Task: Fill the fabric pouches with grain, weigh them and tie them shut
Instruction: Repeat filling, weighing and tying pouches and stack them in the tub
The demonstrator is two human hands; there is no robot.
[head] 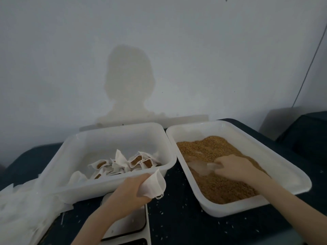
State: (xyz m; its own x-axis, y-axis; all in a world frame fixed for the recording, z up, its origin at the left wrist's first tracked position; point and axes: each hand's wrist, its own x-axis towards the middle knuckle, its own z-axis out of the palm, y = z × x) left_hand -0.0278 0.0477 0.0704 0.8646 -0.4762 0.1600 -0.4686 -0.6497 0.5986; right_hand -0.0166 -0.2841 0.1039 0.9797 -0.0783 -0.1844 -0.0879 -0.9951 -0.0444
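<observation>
Beyond both hands, a pale grey wall [177, 59] fills the upper half of the view, with a person's shadow [129, 82] cast on it. Beneath the hands lies a dark table [178, 220] scattered with stray grains. Just beyond the left hand sits a white plastic tub [74, 177] holding a heap of filled fabric pouches [127, 164], brown grain showing through their open mouths. Under the right hand sits a second white tub [274, 156], set close beside the first and loaded with a bed of brown grain [215, 186]. To the left of the left hand, a pile of empty white pouches [23, 209] spreads over the table's near corner. Directly under the left forearm rests a white scale [127, 225], partly hidden by the arm.

The left hand [131, 190] hovers at the near rim of the pouch tub, fingers curled round a limp, empty white pouch [153, 184] whose drawstring loop dangles below. The right hand [235, 167] reaches into the grain tub, its fingers closed on the handle of a clear plastic scoop [200, 167], which lies low against the grain just left of the fingers.
</observation>
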